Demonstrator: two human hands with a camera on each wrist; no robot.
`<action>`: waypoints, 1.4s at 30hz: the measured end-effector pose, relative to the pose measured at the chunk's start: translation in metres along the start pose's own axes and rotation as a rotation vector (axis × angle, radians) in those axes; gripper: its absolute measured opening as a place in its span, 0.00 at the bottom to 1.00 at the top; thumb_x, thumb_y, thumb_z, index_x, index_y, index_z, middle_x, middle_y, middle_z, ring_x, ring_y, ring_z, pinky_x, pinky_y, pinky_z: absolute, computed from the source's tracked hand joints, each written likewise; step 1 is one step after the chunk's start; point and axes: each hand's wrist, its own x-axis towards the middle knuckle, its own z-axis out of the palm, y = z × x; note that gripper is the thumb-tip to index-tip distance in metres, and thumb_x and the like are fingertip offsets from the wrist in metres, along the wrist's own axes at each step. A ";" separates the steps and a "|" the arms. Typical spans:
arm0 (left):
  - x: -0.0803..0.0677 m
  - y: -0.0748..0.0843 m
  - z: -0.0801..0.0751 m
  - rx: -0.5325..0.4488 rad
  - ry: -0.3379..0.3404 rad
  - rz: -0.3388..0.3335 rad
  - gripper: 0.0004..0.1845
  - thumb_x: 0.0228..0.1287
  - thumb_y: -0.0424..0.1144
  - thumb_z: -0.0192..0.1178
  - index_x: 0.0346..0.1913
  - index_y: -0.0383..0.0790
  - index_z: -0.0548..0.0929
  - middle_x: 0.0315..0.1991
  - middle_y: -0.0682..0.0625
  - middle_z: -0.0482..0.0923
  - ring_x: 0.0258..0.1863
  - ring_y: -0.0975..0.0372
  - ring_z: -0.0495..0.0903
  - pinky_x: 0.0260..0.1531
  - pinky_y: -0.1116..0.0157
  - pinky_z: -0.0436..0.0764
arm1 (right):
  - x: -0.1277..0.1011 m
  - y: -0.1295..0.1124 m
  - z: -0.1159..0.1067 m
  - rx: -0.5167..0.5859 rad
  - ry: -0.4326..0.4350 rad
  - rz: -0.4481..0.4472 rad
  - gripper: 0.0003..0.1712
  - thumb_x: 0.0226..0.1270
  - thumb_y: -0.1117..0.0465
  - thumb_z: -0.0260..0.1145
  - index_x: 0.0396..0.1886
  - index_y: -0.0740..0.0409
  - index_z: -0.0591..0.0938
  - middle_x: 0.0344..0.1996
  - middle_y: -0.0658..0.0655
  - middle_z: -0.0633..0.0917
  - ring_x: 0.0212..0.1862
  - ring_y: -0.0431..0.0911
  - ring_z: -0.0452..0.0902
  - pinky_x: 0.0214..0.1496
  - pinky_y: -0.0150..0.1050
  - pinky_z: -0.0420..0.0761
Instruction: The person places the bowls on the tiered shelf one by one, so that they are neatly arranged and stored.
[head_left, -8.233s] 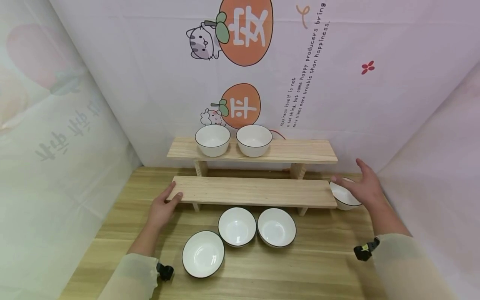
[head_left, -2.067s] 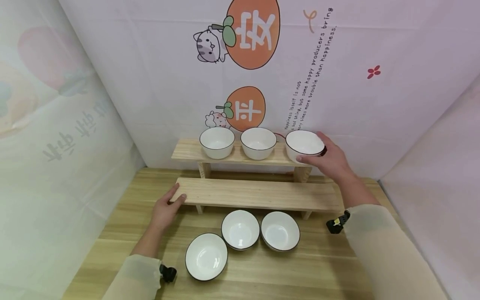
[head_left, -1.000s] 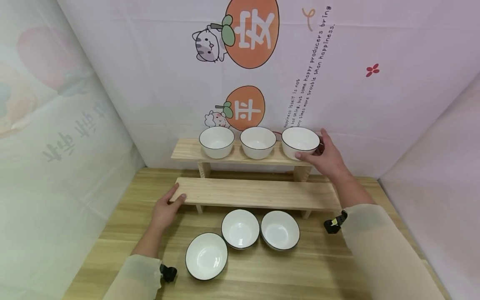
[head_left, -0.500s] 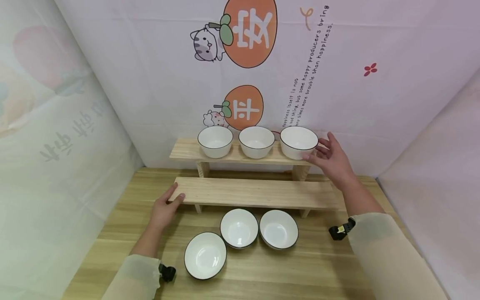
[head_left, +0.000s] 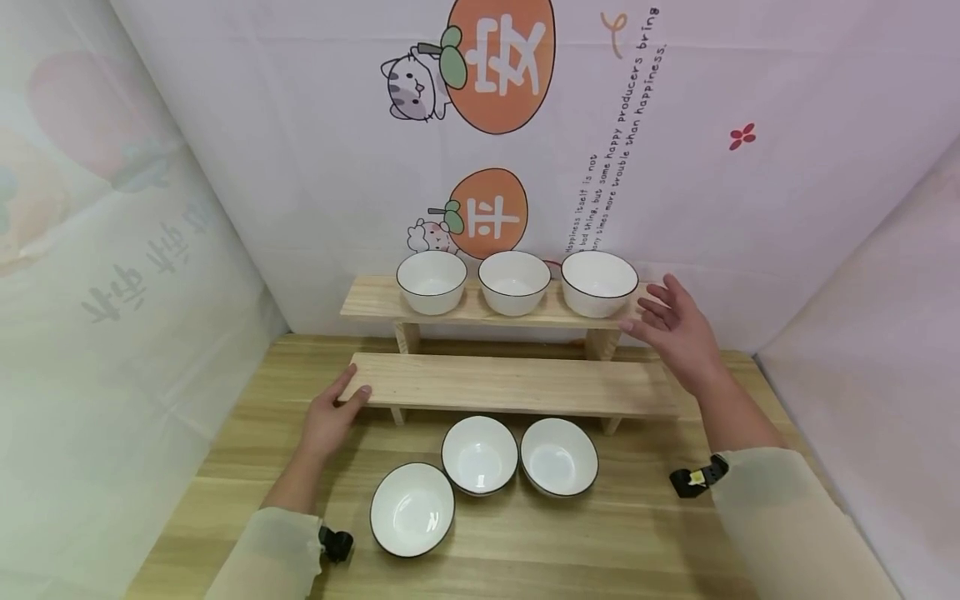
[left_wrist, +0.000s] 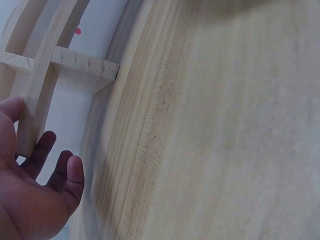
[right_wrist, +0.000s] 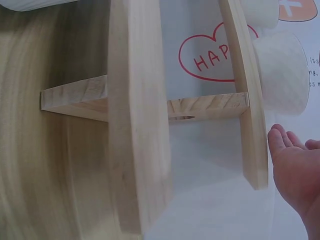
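The wooden stand [head_left: 510, 385] runs lengthwise from left to right. The right hand [head_left: 678, 337], fingers loosely parted, holds nothing. The left hand [head_left: 330, 417] grips the lower tier's left end. The rightmost bowl [head_left: 597, 296] sits mouth-up on the upper tier.

Cream sleeves [head_left: 791, 512] — black wrist cameras [head_left: 336, 545], one yellow-marked.

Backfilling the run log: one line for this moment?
left hand: grips lower shelf | right hand: empty, apart from rightmost upper bowl | upper shelf: three bowls | table: front bowls
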 end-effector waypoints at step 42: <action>0.001 0.001 0.000 0.000 -0.001 -0.003 0.41 0.70 0.65 0.62 0.81 0.58 0.63 0.82 0.49 0.55 0.81 0.47 0.51 0.78 0.46 0.54 | -0.082 0.053 0.045 -0.001 -0.151 -0.164 0.56 0.57 0.63 0.83 0.80 0.64 0.61 0.76 0.66 0.66 0.75 0.61 0.63 0.73 0.40 0.71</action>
